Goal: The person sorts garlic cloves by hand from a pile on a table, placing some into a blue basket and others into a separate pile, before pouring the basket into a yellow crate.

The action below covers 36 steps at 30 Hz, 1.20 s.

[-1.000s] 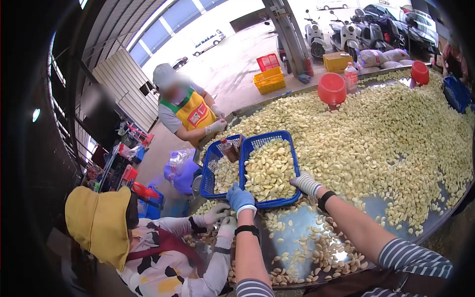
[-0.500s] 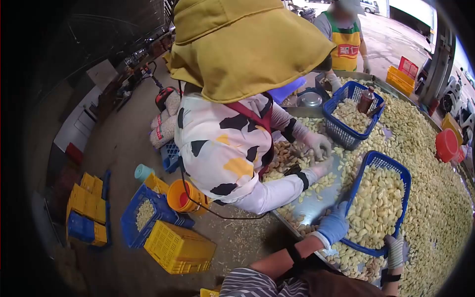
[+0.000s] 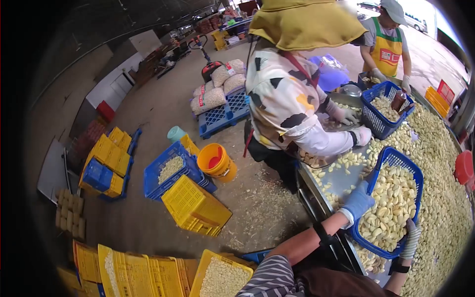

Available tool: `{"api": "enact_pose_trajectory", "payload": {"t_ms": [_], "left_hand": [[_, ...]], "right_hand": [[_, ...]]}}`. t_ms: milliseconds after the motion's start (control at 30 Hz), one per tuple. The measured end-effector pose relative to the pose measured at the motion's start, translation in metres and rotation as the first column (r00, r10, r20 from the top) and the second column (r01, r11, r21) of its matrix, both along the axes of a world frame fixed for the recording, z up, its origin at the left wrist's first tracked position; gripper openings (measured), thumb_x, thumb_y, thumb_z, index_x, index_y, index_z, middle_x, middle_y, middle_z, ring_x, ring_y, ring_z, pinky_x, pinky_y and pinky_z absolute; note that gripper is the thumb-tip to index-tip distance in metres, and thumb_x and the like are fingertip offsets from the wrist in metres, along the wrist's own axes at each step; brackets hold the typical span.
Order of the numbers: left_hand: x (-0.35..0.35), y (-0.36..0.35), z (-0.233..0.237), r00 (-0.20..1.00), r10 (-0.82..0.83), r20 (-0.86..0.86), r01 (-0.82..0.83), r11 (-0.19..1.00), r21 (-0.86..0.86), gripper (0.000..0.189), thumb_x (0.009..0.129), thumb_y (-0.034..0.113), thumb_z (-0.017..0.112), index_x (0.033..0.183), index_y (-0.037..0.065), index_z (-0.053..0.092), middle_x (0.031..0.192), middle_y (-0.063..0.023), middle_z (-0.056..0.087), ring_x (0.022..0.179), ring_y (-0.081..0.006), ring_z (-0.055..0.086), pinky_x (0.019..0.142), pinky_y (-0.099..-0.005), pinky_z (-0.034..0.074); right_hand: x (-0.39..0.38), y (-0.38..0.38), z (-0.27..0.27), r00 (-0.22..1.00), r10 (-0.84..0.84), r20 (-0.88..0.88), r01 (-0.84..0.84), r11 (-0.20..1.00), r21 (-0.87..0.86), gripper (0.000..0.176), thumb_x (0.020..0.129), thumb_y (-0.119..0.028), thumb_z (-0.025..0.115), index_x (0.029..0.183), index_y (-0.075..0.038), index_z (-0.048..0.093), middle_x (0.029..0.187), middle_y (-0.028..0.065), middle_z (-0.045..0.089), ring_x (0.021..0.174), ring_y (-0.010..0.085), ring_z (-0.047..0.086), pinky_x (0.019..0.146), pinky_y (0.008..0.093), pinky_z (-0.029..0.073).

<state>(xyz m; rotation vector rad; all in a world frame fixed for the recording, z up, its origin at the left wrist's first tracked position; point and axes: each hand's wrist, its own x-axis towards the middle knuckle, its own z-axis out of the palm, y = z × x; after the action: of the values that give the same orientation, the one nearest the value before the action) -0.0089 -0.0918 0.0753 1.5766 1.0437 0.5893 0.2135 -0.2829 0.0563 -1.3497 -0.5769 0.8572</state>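
A blue plastic basket (image 3: 419,185) full of pale peeled garlic cloves (image 3: 388,205) is held between my hands, close to the metal table's near-left edge. My left hand (image 3: 359,201), in a blue glove, is closed around the basket's left rim. On the near-right corner, my right hand (image 3: 411,241) grips the rim in a pale striped glove, its fingers partly hidden. Loose cloves (image 3: 440,208) are heaped on the table to the right of the basket. Beyond my left hand, a co-worker's gloved hands (image 3: 360,135) are over the table.
A co-worker in a yellow hat (image 3: 307,24) stands at the table's left side; another person (image 3: 388,44) is at the far end. A second blue basket (image 3: 381,121) holds cloves and a bottle. Yellow crates (image 3: 197,205) and an orange bucket (image 3: 217,163) stand on the floor at left.
My view has swung left, showing more floor and yellow crates. The held basket now appears nearer the table's edge. The nearer co-worker's hands have moved apart.
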Motion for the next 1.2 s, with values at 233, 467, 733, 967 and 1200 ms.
{"api": "enact_pose_trajectory", "payload": {"t_ms": [233, 467, 733, 967, 1200], "left_hand": [[-0.085, -0.041, 0.076, 0.9, 0.116, 0.42, -0.082, 0.992, -0.1, 0.039, 0.071, 0.007, 0.06, 0.11, 0.004, 0.056, 0.079, -0.0086, 0.055, 0.072, -0.0183, 0.054, 0.068, -0.0323, 0.046], [-0.276, -0.076, 0.107, 0.921, 0.384, 0.072, -0.369, 0.916, -0.158, 0.044, 0.066, 0.011, 0.068, 0.106, -0.002, 0.055, 0.09, -0.0036, 0.057, 0.083, -0.0139, 0.052, 0.078, -0.0265, 0.045], [-0.464, -0.112, 0.059, 0.357, 0.905, 0.233, -0.828, 0.422, -0.369, 0.033, 0.067, -0.007, 0.062, 0.099, 0.002, 0.058, 0.083, -0.0016, 0.059, 0.073, -0.0097, 0.054, 0.067, -0.0215, 0.045], [-0.637, -0.051, -0.004, 0.124, 0.977, 0.176, -0.96, 0.163, -0.227, 0.034, 0.065, -0.009, 0.064, 0.097, 0.003, 0.059, 0.076, -0.0005, 0.06, 0.065, -0.0095, 0.053, 0.061, -0.0234, 0.045], [-0.786, 0.034, -0.001, -0.144, 0.906, 0.397, -0.898, 0.048, -0.437, 0.058, 0.071, -0.014, 0.057, 0.127, -0.001, 0.052, 0.095, -0.0024, 0.062, 0.073, -0.0104, 0.055, 0.066, -0.0222, 0.047]], "right_hand": [[-0.098, 0.001, 0.113, 0.994, 0.111, 0.02, -0.113, 0.986, 0.123, 0.053, 0.085, -0.02, 0.059, 0.132, 0.002, 0.046, 0.123, 0.0115, 0.057, 0.107, 0.0185, 0.057, 0.094, 0.0306, 0.045], [-0.224, 0.029, 0.092, 0.869, 0.418, -0.264, -0.442, 0.897, -0.034, 0.062, 0.071, -0.004, 0.06, 0.132, -0.002, 0.046, 0.118, 0.0052, 0.059, 0.104, 0.0155, 0.057, 0.091, 0.0282, 0.046], [-0.427, 0.192, 0.102, 0.315, 0.902, -0.294, -0.941, 0.337, 0.025, 0.071, 0.074, -0.002, 0.065, 0.138, 0.003, 0.036, 0.128, 0.0079, 0.053, 0.116, 0.016, 0.05, 0.101, 0.0307, 0.039], [-0.642, 0.336, 0.046, 0.077, 0.989, -0.129, -0.996, 0.071, -0.048, 0.063, 0.077, -0.004, 0.064, 0.135, 0.003, 0.042, 0.124, 0.0084, 0.057, 0.112, 0.0156, 0.053, 0.099, 0.0305, 0.041], [-0.812, 0.433, 0.044, 0.003, 0.947, -0.32, -0.999, -0.008, -0.033, 0.053, 0.081, -0.002, 0.06, 0.131, 0.006, 0.045, 0.118, 0.0115, 0.061, 0.104, 0.0168, 0.059, 0.094, 0.0297, 0.047]]}}
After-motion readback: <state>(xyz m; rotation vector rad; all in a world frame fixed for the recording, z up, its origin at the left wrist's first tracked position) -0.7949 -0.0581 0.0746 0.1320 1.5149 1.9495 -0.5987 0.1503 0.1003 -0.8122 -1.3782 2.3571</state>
